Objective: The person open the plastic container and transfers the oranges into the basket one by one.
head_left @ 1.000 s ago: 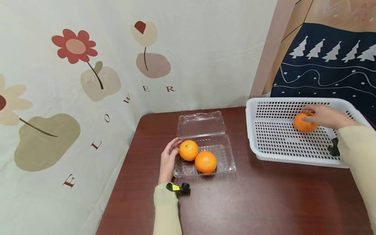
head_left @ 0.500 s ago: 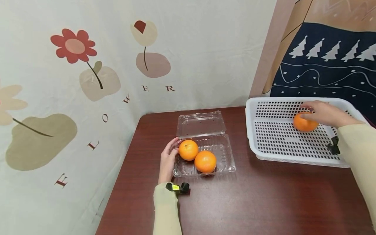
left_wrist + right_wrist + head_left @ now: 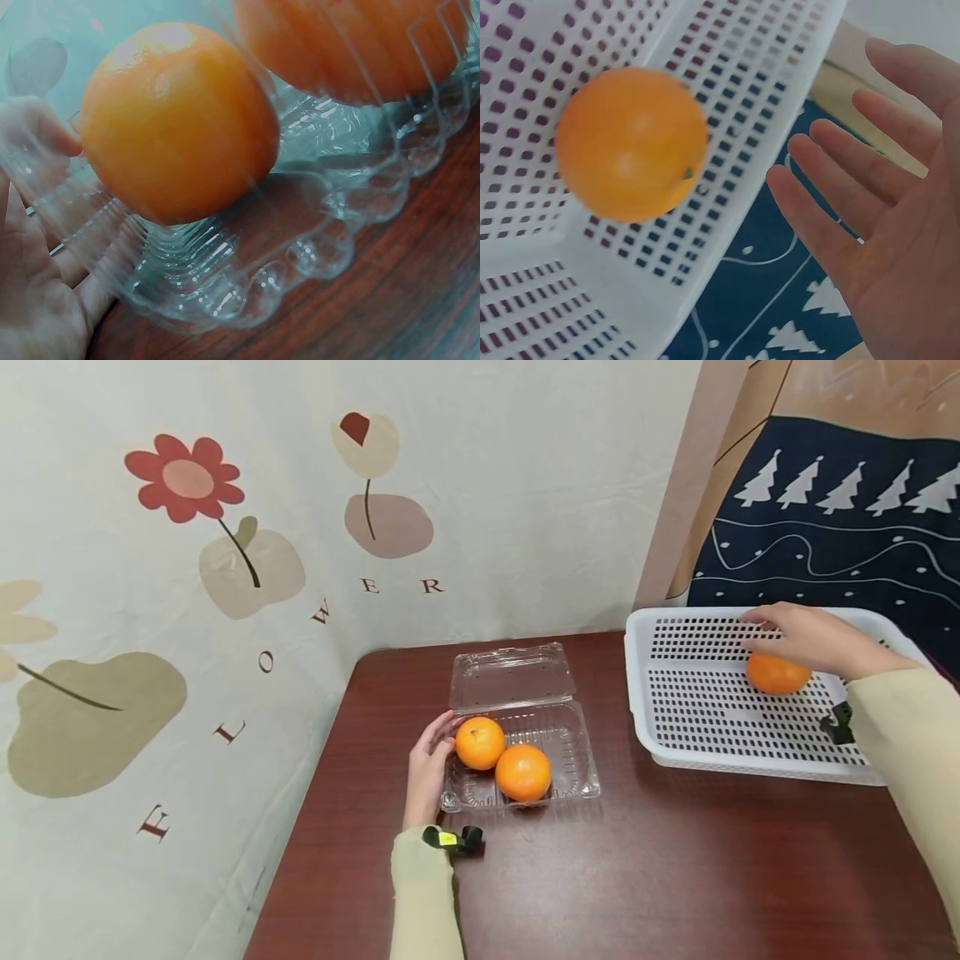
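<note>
My left hand point(image 3: 431, 768) holds the left side of a clear plastic clamshell container point(image 3: 573, 768), its lid point(image 3: 513, 681) folded back flat. In the left wrist view my thumb tip comes right up to the nearer orange point(image 3: 180, 124), and the fingers show through the clear wall. A second orange point(image 3: 523, 772) sits beside the first inside the container. My right hand point(image 3: 806, 635) is over the white perforated basket point(image 3: 693, 752), fingers spread and holding nothing. Below it, a third orange point(image 3: 630, 142) rests in the basket, apart from the fingers in the right wrist view.
A dark red-brown wooden table point(image 3: 637, 877) bears both containers. A light curtain point(image 3: 525, 510) with printed flowers hangs along the left and back. Behind the basket is a dark blue cloth point(image 3: 825, 552) with white trees.
My right hand has risen off the orange in the basket and shifted slightly left, its fingers letting go. The orange stays in place; the left hand and the clamshell container have not moved.
</note>
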### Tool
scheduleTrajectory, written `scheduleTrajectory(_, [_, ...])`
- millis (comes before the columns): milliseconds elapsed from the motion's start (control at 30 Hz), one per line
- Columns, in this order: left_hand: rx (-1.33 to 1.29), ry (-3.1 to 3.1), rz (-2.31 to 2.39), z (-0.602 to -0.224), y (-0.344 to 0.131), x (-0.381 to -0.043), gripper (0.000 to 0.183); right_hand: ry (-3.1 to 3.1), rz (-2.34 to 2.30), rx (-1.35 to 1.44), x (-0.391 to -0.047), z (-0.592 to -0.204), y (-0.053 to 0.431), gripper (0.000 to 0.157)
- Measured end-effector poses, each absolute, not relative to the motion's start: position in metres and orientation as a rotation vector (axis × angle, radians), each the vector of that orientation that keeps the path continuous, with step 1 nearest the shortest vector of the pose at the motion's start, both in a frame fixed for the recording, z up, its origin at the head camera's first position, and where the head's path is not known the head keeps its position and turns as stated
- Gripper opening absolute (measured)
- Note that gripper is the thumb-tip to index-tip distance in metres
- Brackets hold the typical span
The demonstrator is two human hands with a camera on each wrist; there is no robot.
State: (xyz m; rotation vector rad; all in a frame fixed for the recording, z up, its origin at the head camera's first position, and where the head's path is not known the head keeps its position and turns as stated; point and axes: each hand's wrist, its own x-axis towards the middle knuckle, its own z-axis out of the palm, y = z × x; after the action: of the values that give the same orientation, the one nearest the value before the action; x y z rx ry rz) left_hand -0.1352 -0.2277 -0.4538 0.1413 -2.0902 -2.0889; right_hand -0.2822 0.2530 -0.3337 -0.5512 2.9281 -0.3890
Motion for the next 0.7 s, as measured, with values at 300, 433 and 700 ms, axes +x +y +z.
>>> scheduleTrajectory(300, [0.156,-2.099,-2.074,-0.454,-0.228,-0.136,0.039,2.938,-0.359,-0.642,-0.275,-0.319,0.233,0.055])
scheduleTrajectory(433, [0.151,-2.092,-2.089,-0.455,-0.228,-0.136,0.039,2.933,-0.344,-0.66,-0.27,-0.313,0.224,0.059])
scheduleTrajectory(700, [0.136,-2.057,-2.116,-0.463,-0.232,-0.139,0.038,2.957,-0.35,-0.734,-0.259,-0.304,0.207,0.057])
